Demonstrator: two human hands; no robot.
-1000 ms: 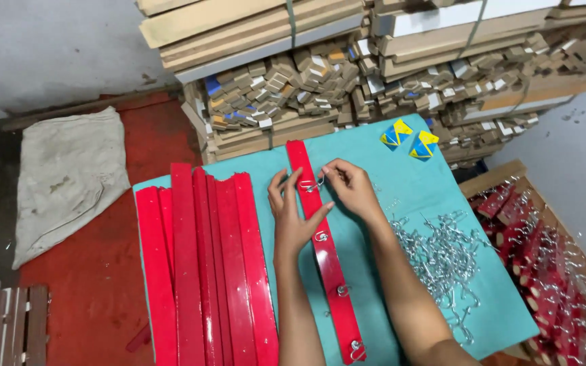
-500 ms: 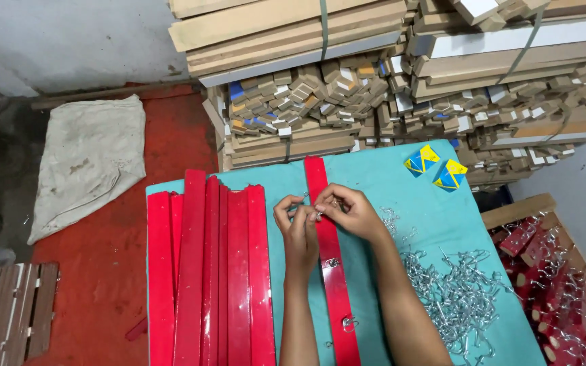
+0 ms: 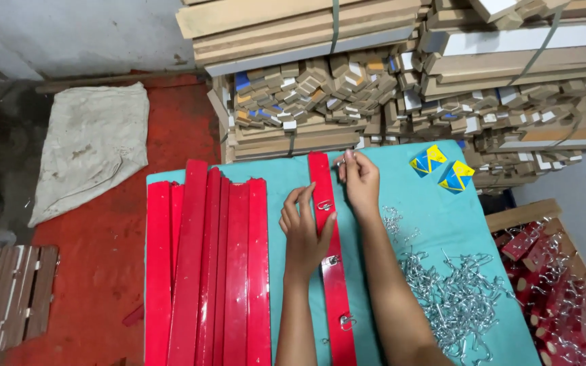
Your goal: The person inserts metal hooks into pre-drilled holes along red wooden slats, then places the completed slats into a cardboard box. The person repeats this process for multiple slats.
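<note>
We pin the red strip flat with our open left hand so our right hand, fingertips pinched on 1 small metal hook, can work at its far end.

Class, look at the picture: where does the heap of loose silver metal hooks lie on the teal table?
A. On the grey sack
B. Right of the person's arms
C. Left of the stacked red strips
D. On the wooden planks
B: the silver hooks lie on the teal table, right of the right hand and its arm.

Red strip partly under left hand, cut off below.
</note>
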